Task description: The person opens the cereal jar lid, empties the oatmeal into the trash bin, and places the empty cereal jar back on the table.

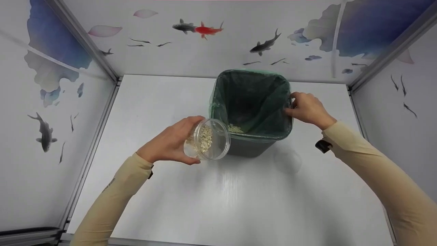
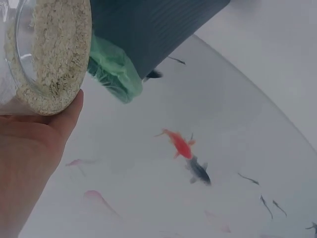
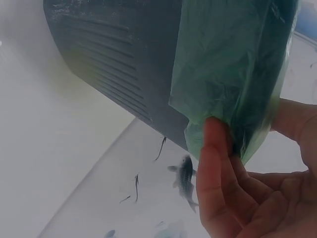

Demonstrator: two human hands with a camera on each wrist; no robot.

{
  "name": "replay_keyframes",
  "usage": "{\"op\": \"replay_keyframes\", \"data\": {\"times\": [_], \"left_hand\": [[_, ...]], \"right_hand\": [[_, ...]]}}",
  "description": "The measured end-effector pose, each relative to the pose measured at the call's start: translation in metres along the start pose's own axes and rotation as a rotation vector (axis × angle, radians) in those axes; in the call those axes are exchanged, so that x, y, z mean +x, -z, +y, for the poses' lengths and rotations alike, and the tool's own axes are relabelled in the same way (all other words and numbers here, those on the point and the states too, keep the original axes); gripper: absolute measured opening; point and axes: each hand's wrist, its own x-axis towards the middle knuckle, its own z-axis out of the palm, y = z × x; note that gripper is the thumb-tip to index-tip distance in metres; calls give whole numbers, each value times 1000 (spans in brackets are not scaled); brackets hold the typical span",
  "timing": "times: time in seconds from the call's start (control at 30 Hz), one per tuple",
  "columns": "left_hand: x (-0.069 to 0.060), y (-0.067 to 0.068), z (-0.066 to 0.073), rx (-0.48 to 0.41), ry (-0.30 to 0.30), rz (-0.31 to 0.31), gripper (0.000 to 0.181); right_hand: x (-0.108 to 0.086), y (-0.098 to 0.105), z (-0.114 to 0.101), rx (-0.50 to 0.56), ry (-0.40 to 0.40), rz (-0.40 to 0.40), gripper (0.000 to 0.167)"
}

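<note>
Clear plastic, round and wide-mouthed, the jar [image 1: 221, 144] lay tilted on its side with pale dry flakes [image 1: 206, 138] banked along its wall, and its mouth overlapped the near left corner of the dark grey square-topped bin [image 1: 251, 149] in the head view. Whether jar and bin touched could not be told. Spilling looked the likeliest trouble: if the mouth tipped further while short of the rim, flakes could scatter onto the smooth white tabletop [image 1: 153, 102]. The thin green plastic liner [image 1: 269, 119] seemed another weak point, since its loose edge could slip inward if the jar knocked it or if the grip on the far side pulled too hard. A slick, rounded jar held by one hand might also roll in the fingers.

As for position, the jar sat in the bare left hand [image 1: 170, 141], thumb below and fingers above, curled round its body. The bin stood between the hands, to the right of the jar. On its right side the bare right hand [image 1: 310, 108] pinched the rim with the liner, thumb inside and fingers outside. Down in the bin lay a small pale heap of flakes [image 1: 234, 128].
</note>
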Motion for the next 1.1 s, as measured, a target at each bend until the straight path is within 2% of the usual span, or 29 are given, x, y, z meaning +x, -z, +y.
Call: {"op": "replay_keyframes", "data": {"times": [0.13, 0.33, 0.5, 0.77, 1.1], "left_hand": [[7, 16, 1, 52, -30, 37, 105], [21, 33, -2, 63, -22, 44, 106], [31, 40, -7, 58, 1, 29, 105], [40, 49, -15, 53, 49, 6, 107], [47, 54, -16, 58, 60, -13, 106]], "right_hand": [[2, 1, 0, -16, -5, -2, 35], [3, 2, 0, -12, -26, -20, 32], [4, 3, -1, -4, -42, -30, 32], [6, 1, 1, 19, -30, -35, 32], [7, 6, -4, -4, -52, -57, 39]]}}
